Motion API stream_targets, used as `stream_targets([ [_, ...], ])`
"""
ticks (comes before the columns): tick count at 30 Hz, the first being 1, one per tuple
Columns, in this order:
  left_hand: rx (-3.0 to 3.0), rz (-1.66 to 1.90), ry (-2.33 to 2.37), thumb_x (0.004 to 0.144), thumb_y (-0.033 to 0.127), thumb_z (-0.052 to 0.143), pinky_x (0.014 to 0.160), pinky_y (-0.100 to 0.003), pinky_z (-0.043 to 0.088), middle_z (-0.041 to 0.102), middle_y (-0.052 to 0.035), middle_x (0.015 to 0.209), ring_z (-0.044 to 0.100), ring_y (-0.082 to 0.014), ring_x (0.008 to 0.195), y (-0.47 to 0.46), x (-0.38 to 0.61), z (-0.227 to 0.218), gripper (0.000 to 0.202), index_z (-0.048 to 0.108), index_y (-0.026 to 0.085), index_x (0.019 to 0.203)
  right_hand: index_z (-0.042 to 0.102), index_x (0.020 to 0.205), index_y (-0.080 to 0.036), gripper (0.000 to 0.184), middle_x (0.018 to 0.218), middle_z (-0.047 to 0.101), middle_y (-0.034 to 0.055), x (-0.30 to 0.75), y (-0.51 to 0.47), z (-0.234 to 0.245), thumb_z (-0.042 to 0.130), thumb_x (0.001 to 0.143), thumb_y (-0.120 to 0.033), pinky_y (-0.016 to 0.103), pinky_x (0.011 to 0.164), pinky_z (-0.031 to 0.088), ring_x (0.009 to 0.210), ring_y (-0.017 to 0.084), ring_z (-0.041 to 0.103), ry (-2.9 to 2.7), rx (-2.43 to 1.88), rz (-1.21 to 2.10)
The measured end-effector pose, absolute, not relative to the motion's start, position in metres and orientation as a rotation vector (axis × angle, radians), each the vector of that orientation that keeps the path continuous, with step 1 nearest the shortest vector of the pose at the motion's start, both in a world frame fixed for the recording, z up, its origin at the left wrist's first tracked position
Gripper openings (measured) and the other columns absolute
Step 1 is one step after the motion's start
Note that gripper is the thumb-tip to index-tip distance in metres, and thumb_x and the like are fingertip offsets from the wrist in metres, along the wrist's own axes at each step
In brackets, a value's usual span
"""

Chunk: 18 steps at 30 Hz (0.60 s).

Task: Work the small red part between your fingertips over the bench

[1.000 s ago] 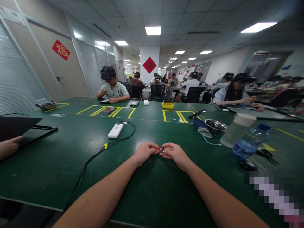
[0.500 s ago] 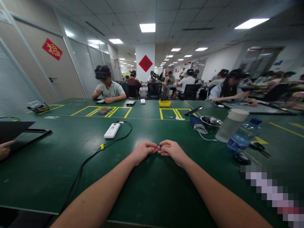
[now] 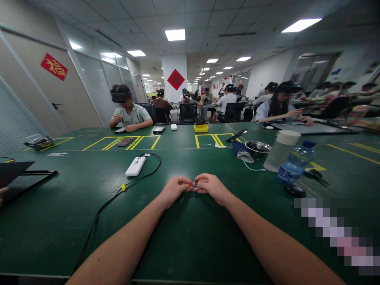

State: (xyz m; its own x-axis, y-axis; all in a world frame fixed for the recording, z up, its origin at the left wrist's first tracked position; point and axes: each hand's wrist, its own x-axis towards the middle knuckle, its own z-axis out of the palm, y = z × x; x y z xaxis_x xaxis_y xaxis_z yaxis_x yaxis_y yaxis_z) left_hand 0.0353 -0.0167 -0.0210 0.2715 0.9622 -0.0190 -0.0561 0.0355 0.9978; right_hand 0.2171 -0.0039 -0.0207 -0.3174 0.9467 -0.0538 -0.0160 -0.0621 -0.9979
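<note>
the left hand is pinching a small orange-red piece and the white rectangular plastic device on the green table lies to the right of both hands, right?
The side is wrong: the white rectangular plastic device on the green table lies to the left of both hands, as the head view shows. The left hand is pinching a small orange-red piece.

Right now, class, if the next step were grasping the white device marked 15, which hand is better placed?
Probably the left hand: it is nearer the white device, though it pinches a small red piece; the right hand is farther off.
</note>
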Motion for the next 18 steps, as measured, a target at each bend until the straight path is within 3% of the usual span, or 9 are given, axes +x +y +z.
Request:
stream_targets([
  [18, 1.303, 0.997, 0.982, 0.067, 0.015, 0.067, 0.071, -0.024, 0.048, 0.069, -0.0062, 0.08, 0.064, -0.0131, 0.072, -0.0175, 0.0344, -0.0213, 0.017, 0.067, 0.012, 0.083, 0.059, 0.093, -0.014, 0.021, 0.081, 0.069, 0.0073, 0.2162, -0.0045, -0.0214, 0.059, 0.072, -0.01, 0.023, 0.06, 0.056, 0.068, 0.015, 0.068, -1.415, -1.028, 1.507],
])
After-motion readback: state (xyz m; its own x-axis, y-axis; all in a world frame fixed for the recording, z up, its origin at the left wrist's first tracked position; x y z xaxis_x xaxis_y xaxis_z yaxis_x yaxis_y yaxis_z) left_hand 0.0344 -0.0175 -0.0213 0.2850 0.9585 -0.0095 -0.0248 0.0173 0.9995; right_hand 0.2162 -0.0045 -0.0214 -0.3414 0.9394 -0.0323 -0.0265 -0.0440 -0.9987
